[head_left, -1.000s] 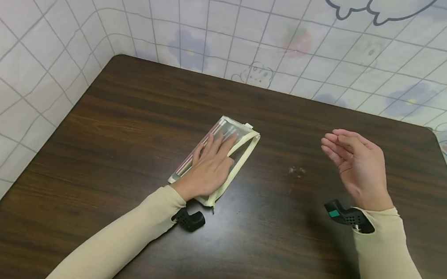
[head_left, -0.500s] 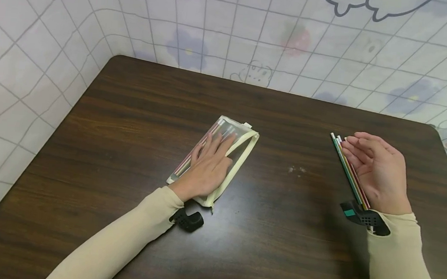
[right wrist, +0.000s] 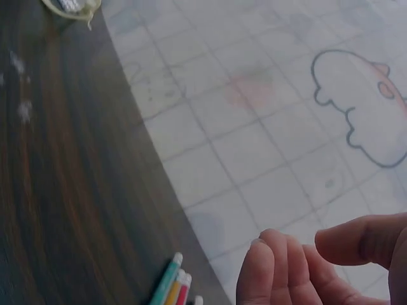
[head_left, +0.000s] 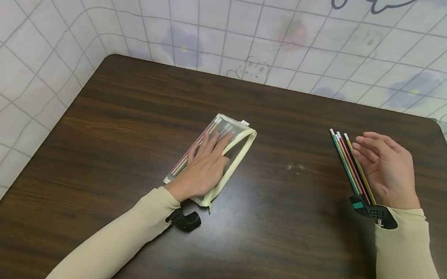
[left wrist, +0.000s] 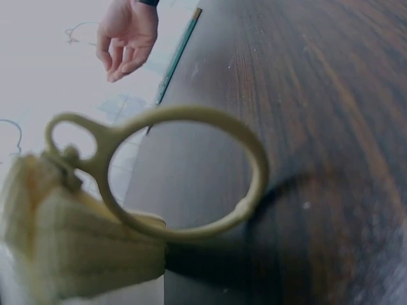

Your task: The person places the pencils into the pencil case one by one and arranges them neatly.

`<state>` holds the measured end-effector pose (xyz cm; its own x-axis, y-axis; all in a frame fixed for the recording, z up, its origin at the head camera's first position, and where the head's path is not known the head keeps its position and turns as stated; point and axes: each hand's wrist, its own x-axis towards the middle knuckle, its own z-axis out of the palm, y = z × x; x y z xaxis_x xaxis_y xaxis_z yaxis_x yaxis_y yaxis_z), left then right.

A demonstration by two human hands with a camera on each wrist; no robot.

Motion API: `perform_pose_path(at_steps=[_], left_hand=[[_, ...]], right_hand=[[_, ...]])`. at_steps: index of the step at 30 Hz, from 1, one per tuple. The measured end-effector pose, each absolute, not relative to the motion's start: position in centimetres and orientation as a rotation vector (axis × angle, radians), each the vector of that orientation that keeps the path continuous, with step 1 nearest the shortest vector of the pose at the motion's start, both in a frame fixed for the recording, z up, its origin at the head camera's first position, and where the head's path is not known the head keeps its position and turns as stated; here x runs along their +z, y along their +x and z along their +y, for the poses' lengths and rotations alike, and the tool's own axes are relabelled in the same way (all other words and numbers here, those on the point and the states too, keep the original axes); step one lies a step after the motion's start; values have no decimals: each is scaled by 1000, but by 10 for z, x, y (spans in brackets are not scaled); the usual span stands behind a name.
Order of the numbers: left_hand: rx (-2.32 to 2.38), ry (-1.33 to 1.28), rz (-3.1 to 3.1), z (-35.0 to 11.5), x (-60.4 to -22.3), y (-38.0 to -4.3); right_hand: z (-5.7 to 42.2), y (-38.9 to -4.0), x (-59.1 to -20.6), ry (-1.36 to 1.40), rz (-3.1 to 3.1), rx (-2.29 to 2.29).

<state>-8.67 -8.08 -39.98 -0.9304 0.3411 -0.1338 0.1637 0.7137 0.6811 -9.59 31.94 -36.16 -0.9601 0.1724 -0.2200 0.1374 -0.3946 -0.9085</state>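
Note:
A clear pencil case [head_left: 234, 166] with a pale yellow zip border lies slanted left of the table's middle. Through its film several pencils [head_left: 183, 162] show. My left hand [head_left: 202, 168] rests on top with fingers spread and straight. In the left wrist view the cream zip pull ring [left wrist: 257, 152] looms close. On the right, several loose pencils [head_left: 341, 156], green, red and yellow among them, lie side by side. Just right of them is my right hand [head_left: 388, 169], fingers loosely bent, holding nothing. Its fingers [right wrist: 254, 276] and the pencils' tips [right wrist: 166, 279] appear in the right wrist view.
A dark wood-grain table [head_left: 263, 231] bears it all, with small pale marks [head_left: 296, 167] between case and loose pencils. White grid-patterned sheeting [head_left: 217, 28] rises behind the table's back edge and along its left. Black cameras [head_left: 184, 220] sit on both wrists.
My right hand has shifted to the right, away from the pencils, which came into view and now lie spread slightly apart. The left hand has stayed on the pencil case.

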Motion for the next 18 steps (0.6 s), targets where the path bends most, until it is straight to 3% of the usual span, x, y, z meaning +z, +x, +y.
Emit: perform_pose_path(at_steps=[18], left_hand=[[1008,408,2680,-80,-397,-86]], right_hand=[[360,-97,-380,-498,-1997,2468]])
